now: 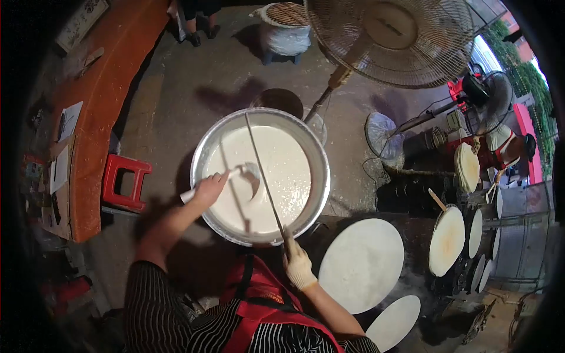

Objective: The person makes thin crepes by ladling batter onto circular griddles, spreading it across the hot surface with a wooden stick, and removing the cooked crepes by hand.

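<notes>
Over the pot (321,176), our left hand (210,189) grips the ladle (251,171) left of the stick (271,194), which spans from our closed right hand (299,266) toward the far rim.

Pale lettering marks the red apron (269,288), but it is too small to read.

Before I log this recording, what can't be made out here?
All in the head view:
- Pot: floor hidden by batter.
- Ladle: its bowl blurred.
- Far person: head cut off by top edge.
- Papers: any writing too small.
- Right hand: skin hidden by glove.
</notes>
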Motion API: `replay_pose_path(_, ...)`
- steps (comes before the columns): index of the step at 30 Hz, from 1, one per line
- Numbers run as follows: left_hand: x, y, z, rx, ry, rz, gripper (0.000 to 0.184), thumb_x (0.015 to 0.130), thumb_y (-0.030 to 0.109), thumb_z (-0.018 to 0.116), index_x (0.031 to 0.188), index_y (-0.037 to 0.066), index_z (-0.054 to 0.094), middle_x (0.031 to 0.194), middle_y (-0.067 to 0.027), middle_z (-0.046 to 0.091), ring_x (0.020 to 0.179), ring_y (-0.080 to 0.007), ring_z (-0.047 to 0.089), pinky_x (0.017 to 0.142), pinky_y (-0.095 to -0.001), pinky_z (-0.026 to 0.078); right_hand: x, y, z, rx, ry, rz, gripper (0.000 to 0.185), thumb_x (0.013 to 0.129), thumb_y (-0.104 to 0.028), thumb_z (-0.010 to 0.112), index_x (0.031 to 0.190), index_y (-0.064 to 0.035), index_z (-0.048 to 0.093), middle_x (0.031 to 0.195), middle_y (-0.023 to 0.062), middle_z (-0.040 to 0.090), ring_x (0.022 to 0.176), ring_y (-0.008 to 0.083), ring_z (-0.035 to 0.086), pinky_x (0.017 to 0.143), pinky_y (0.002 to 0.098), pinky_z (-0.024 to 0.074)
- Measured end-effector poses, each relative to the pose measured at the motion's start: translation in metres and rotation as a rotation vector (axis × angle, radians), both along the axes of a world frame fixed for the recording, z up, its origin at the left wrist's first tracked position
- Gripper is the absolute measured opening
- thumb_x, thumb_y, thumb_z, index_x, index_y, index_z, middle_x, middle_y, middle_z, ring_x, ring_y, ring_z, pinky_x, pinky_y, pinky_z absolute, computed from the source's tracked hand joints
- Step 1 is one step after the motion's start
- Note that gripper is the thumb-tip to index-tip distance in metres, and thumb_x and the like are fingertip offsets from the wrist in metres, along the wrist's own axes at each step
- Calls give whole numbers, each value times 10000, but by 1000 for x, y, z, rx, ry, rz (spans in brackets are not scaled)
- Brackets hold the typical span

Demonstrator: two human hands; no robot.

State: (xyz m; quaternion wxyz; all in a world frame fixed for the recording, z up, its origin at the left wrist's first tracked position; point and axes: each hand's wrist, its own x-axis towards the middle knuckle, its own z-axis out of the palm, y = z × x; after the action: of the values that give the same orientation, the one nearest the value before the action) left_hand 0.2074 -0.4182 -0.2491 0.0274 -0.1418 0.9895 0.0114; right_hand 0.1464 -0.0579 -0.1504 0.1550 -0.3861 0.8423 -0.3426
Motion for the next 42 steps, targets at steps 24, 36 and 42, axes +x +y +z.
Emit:
replay_pose_path(24,28,157,286,2314,609,838,247,1036,285,393,977,48,421,647,-6,400,439,-42,322,323,-178,258,96,156,56,-41,124,80,790,840,-85,558,1529,-186,184,987,177,619,816,379,620,725,472,516)
replay_pose_path(36,64,117,466,1327,517,446,250,1019,307,433,1090,69,468,690,1,425,468,-44,336,362,-192,283,107,110,130,-268,570,-261,761,817,-69,573,1509,-164,272,1160,165,623,881,303,650,727,414,515)
replay_pose_path(42,26,28,307,2457,-156,933,308,1030,244,403,1014,-64,402,594,16,404,421,-44,375,346,-178,341,170,75,104,312,283,-245,761,874,-191,559,1526,-314,186,970,157,608,806,346,641,723,441,519)
